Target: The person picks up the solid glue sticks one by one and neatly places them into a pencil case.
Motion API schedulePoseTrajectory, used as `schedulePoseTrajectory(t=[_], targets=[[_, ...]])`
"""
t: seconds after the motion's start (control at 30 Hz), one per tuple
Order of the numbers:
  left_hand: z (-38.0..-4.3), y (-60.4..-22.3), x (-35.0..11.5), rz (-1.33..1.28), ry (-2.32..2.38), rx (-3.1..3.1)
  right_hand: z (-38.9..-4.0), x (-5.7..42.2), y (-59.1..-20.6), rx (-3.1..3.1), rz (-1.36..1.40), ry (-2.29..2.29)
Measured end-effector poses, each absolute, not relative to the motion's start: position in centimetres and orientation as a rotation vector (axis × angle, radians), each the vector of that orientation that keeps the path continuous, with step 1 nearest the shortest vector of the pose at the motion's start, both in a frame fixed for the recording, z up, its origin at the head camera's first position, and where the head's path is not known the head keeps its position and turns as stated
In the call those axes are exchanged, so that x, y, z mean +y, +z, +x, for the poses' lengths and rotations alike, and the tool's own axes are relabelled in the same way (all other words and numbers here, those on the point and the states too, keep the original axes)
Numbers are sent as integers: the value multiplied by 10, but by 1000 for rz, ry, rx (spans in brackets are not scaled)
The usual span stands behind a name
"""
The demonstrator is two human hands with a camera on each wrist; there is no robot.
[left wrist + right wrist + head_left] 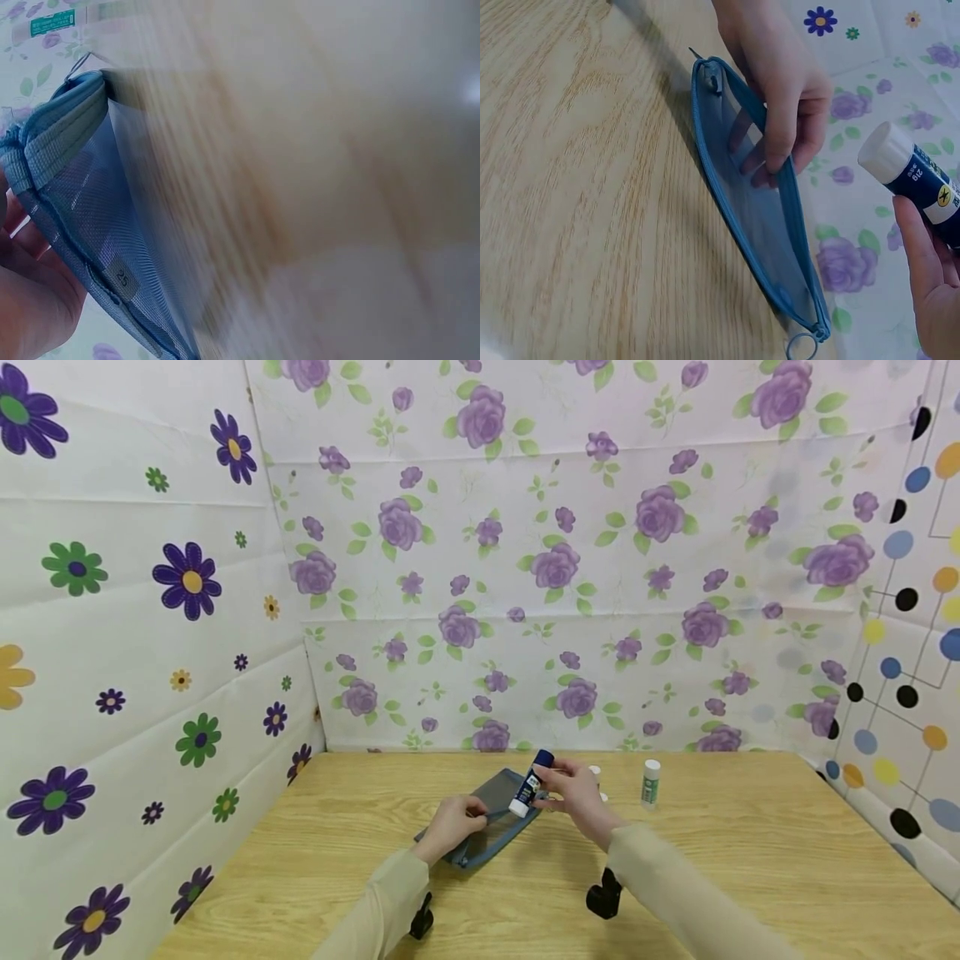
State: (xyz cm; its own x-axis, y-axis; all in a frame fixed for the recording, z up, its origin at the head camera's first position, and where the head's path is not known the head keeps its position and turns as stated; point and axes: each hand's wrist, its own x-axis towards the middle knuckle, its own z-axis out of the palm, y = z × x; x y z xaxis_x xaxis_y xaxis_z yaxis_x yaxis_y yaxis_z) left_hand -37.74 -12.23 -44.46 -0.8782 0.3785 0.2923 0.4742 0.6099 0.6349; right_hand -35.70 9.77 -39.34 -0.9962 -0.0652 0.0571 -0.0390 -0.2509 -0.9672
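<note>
A blue mesh zipper pouch (501,795) lies on the table with its mouth spread apart, as the right wrist view shows. My left hand (454,827) pinches one edge of that mouth, thumb outside and fingers inside the mesh (731,172). In my right hand (581,797) is a dark blue glue stick (531,783) with a white end, gripped at a tilt above the pouch. The white end (885,152) points toward the pouch opening. A small tag (121,279) shows on the mesh in the left wrist view.
A white-and-green glue stick (650,783) stands upright to the right of my right hand. Behind that hand, white caps (595,770) of other things are partly hidden. The wooden table (337,860) ends at flower-patterned cloth (480,610) at the back.
</note>
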Motion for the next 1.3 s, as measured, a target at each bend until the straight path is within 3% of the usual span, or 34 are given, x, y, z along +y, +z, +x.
schedulePoseTrajectory(t=[1.3], targets=[[-379,-441,-121,-755,-1135,-2648,-359,72,-431,1838,54,-2404]])
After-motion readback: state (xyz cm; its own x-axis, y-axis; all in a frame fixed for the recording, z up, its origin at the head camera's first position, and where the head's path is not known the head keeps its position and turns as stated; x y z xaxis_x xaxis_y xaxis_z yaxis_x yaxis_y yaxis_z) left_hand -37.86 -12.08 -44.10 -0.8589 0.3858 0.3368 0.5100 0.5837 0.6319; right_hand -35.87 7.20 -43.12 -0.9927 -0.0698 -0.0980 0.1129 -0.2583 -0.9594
